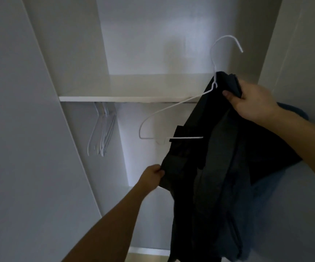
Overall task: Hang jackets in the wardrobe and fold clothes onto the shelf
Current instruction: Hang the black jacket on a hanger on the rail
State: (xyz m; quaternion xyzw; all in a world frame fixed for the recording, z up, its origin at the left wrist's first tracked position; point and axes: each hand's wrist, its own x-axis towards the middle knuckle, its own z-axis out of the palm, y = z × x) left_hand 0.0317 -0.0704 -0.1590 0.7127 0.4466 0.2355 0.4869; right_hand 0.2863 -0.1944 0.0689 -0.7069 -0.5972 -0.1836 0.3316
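Before the open wardrobe [39, 110], my right hand [251, 103] grips a dark jacket [219, 167] half-draped on a white wire hanger [171, 108] while my left hand [152, 174] pinches its hem; nothing hangs yet, and the shelf [115, 98] holds no clothes.

Both bare arms reach up and forward. The right hand [251, 100] grips with fingers curled and thumb clamped; the left hand [152, 174] pinches lower down.
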